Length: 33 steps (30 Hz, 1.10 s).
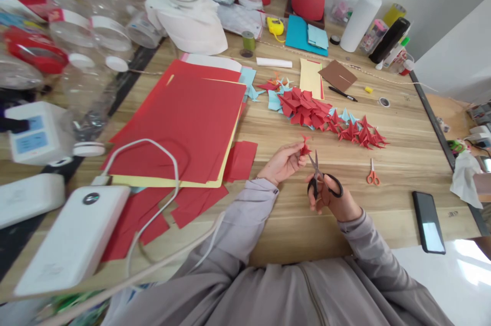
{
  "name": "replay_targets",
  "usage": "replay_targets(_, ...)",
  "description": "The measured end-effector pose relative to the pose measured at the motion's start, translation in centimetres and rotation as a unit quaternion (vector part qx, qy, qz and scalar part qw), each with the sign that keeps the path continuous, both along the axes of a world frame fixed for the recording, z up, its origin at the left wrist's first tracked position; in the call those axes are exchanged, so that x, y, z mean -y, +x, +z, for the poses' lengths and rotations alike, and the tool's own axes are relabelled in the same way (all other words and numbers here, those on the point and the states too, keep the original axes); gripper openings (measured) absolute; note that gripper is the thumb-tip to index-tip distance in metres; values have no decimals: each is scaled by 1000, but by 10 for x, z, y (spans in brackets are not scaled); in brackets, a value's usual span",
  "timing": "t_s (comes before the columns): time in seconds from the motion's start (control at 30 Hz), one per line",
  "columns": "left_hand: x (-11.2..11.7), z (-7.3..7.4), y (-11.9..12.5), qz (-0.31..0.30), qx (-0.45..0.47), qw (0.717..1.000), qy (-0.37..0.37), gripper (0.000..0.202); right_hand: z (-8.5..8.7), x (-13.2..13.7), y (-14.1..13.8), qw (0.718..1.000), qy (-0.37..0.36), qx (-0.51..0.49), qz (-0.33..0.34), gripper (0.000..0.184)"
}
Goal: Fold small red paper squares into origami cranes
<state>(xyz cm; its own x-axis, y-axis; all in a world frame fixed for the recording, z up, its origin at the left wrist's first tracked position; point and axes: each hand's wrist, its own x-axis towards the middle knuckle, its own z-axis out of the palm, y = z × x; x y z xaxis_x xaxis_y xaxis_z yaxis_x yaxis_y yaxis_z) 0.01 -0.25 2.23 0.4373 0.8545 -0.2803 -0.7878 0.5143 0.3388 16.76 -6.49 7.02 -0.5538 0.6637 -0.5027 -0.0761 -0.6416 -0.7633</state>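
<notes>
Pinched in the fingers of my left hand is a small folded red paper piece, which looks like an origami crane. My right hand grips black-handled scissors by the loops. Their blades are parted and point up toward the red piece, close to its lower side; whether they touch it I cannot tell. Just beyond my hands lies a long pile of red folded cranes, with some light blue cranes among them. Small orange-handled scissors lie right of my right hand.
Red paper sheets are stacked at left, with cut red pieces beside them. A white power bank with a cable stands at front left, near plastic bottles. A phone lies at the right edge; a paper roll stands behind.
</notes>
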Motion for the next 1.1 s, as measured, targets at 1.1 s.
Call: replay_targets(1.1, 1, 3, 0, -1, -37, 998, 49, 10, 5, 1, 0, 1000, -7, 17, 4, 57)
